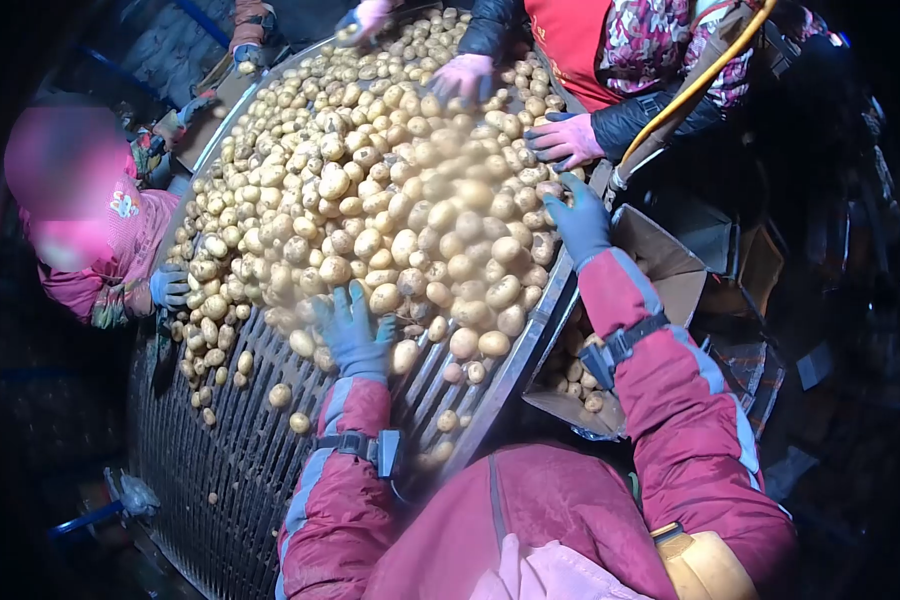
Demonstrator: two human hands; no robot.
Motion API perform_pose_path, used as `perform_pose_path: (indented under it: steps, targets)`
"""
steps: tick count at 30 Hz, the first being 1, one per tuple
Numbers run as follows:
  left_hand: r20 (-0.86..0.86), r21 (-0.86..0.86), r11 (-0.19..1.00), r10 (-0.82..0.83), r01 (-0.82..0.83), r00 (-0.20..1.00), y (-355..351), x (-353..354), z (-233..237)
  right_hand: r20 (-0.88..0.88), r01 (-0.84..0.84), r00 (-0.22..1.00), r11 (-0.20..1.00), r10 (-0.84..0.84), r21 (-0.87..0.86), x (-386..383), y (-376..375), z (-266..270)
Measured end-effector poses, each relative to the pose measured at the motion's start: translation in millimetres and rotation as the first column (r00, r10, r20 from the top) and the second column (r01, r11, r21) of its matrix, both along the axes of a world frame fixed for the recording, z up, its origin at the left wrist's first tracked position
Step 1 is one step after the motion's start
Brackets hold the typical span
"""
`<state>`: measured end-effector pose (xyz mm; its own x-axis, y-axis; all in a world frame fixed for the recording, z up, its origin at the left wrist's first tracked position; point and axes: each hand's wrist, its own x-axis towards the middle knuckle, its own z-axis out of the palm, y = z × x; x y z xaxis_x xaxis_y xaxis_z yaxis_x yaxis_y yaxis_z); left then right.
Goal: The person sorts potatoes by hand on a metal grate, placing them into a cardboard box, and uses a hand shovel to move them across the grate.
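Note:
Many potatoes [370, 245] lie heaped on a slatted metal table [240, 470]. My left hand [352, 335], in a blue-grey glove, rests at the near edge of the heap with its fingers spread over the potatoes. Further right, my right hand [578, 215], gloved the same way, is at the table's right rim beside the potatoes, thumb and fingers apart. Neither hand has a potato gripped that I can see. A few loose potatoes sit on the bare slats below my left hand.
A co-worker in pink [100, 220] stands at the left edge, and another in a red apron [575, 50] at the far right, gloved hands on the potatoes. More hands reach in at the top. A cardboard box [660, 260] with potatoes stands right of the table.

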<state>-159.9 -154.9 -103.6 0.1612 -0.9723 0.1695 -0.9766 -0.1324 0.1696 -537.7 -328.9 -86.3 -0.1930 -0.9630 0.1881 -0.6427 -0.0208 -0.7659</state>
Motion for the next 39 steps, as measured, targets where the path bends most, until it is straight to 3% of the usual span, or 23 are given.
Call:
perform_pose_path:
  steps: [1, 5, 8, 9, 10, 12, 14, 16, 18, 20, 22, 25, 29, 30, 32, 33, 36, 39]
  targets:
    - [0.018, 0.004, 1.000, 0.004, -0.004, 1.000, -1, 1, -1, -0.106, -0.045, 0.993, 0.997, 0.052, 0.068, 3, -13, -1]
    - [0.003, 0.024, 1.000, -0.002, 0.002, 1.000, 0, 2, 0, -0.158, -0.057, 0.982, 0.957, 0.106, 0.285, 5, -28, -5]
    - [-0.028, 0.039, 0.999, 0.002, -0.001, 1.000, -1, 1, 1, 0.031, -0.104, 0.995, 0.945, 0.100, 0.310, -3, -33, -7]
    - [-0.025, 0.047, 0.999, 0.008, -0.007, 1.000, 0, 1, 1, 0.101, -0.173, 0.983, 0.965, 0.155, 0.198, -6, -32, -10]
    - [-0.021, 0.054, 0.998, 0.013, -0.012, 1.000, -1, 1, 1, 0.314, -0.229, 0.938, 0.942, 0.146, 0.247, -5, -27, 4]
    - [-0.011, 0.061, 0.998, 0.020, -0.019, 1.000, -1, 0, 1, 0.683, -0.359, 0.728, 0.884, 0.063, 0.301, 3, -7, 52]
    - [0.005, 0.063, 0.998, 0.027, -0.027, 1.000, -2, 0, 0, 0.907, -0.511, 0.418, 0.839, 0.052, 0.187, 9, 11, 71]
    - [0.038, 0.044, 0.999, 0.013, -0.015, 0.999, 0, 1, -2, 0.998, -0.650, 0.059, 0.759, 0.005, 0.035, 17, 34, 94]
    - [0.062, 0.080, 0.996, 0.029, -0.034, 0.998, -2, -2, 7, 0.990, -0.620, -0.023, 0.779, -0.140, 0.096, 34, 50, 102]
    - [0.073, 0.059, 0.998, 0.024, -0.028, 0.997, -1, -1, 3, 0.973, -0.633, -0.005, 0.754, -0.230, 0.175, 48, 60, 91]
    - [0.051, 0.074, 0.997, 0.029, -0.032, 0.998, 0, -2, 4, 0.973, -0.662, -0.075, 0.741, -0.218, 0.115, 57, 72, 92]
    - [0.042, 0.080, 0.996, 0.027, -0.031, 0.999, 2, -5, 9, 0.974, -0.779, -0.158, 0.627, -0.164, -0.021, 63, 87, 78]
    - [0.067, 0.097, 0.994, 0.049, -0.055, 0.997, -2, -2, 9, 0.972, -0.617, -0.075, 0.776, -0.222, 0.130, 76, 113, 105]
    - [0.061, 0.104, 0.993, 0.043, -0.049, 0.997, 0, -6, 11, 0.951, -0.756, -0.166, 0.653, -0.261, 0.047, 68, 113, 102]
    - [0.060, 0.050, 0.998, 0.028, -0.032, 0.998, 0, -5, 10, 0.959, -0.648, 0.048, 0.722, -0.279, 0.243, 70, 124, 93]
    - [0.089, 0.021, 0.999, 0.022, -0.024, 0.996, -2, -4, 5, 0.950, -0.627, -0.059, 0.752, -0.306, 0.203, 68, 125, 78]
    - [0.119, 0.053, 0.997, 0.041, -0.048, 0.992, -1, -5, 4, 0.964, -0.647, -0.110, 0.753, -0.242, 0.115, 62, 136, 85]
    - [0.128, 0.067, 0.996, 0.052, -0.061, 0.990, -3, -4, 4, 0.965, -0.627, -0.083, 0.766, -0.248, 0.143, 48, 145, 102]
